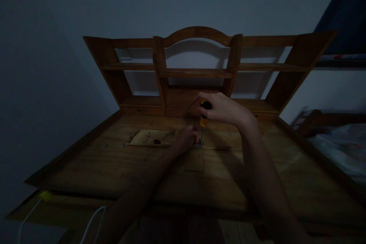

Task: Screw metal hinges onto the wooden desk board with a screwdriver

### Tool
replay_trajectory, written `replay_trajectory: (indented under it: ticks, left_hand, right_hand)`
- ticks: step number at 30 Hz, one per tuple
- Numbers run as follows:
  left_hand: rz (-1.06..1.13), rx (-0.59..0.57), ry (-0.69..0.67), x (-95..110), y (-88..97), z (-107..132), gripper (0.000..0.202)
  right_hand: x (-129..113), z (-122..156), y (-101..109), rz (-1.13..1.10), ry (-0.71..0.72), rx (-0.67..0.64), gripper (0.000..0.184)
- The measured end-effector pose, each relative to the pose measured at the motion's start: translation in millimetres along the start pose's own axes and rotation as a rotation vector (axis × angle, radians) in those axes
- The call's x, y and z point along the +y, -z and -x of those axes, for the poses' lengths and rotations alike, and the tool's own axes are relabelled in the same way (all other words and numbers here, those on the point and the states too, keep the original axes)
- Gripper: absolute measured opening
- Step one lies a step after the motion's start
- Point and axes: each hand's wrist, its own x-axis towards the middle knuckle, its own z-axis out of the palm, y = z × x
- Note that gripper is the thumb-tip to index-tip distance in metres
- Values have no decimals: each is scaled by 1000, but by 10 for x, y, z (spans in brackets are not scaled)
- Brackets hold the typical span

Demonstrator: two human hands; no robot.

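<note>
My right hand is closed round the black and orange handle of a screwdriver, which stands upright with its metal shaft pointing down. The tip meets the edge of a shallow rectangular recess in the wooden desk top. My left hand rests on the desk just left of the shaft, its fingers curled and pinched near the tip; what they grip is too small to make out. The room is dim.
A wooden hutch with shelves and an arched top stands at the back of the desk against a pale wall. White cables hang at the desk's front left. A bed with a pale cover lies to the right.
</note>
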Motion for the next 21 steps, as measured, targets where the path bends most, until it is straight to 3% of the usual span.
replay_trajectory:
  ticks: [8,16,21]
  left_hand:
    - [22,16,-8,-15,9,-11,26]
    - [39,36,-11,-44,6,-9,28]
    - [38,45,3,-15,24,-6,31]
  right_hand:
    - [1,-7,11,1,31,5,33]
    - [-26,-40,-46,121,-72,25,28]
    - [-42,-45,-51,123,-10,3,36]
